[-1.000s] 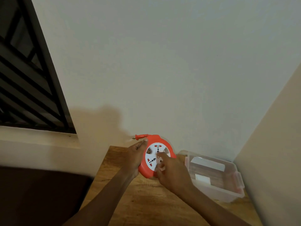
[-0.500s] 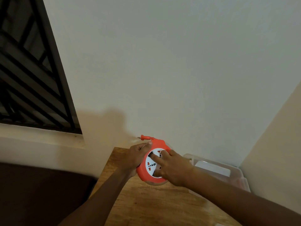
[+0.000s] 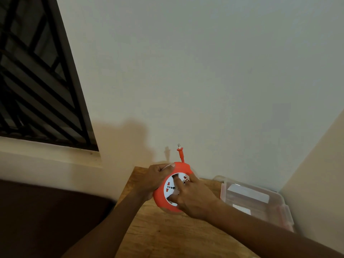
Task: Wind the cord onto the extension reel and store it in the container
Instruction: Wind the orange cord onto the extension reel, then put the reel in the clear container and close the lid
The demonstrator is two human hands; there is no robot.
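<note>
Since the earlier frame the orange plug [image 3: 180, 153] has swung from pointing off toward 9 o'clock to standing almost straight up at 12 o'clock on the rim of the round orange plastic extension reel with its white socket face [image 3: 172, 189], and the view has drifted so the window grille fills more of the upper left.

The left hand [image 3: 155, 178] is clenched around the reel's rim on the 9 o'clock side, with a short white loop of cord [image 3: 166, 167] showing by the thumb. The right hand [image 3: 191, 199] lies over the white face from 4 o'clock, its fingers [image 3: 176, 184] pressed into the hub recesses — grasping the centre as if to crank it.

Judging by how little cord shows, winding looks close to finished: only the plug stub and that small white loop remain outside. Storing is not yet done — the reel is held above the table, well left of the clear plastic container with red latches [image 3: 279, 207], which sits open at 3 o'clock with what may be a white card or lid piece inside; I cannot tell which.

The surface is a wooden table with a visible grain [image 3: 163, 233], pushed into a corner of plain pale walls [image 3: 204, 71]. A dark barred window [image 3: 33, 81] over a pale sill sits at 10 o'clock; the lower left is dark and unreadable.
</note>
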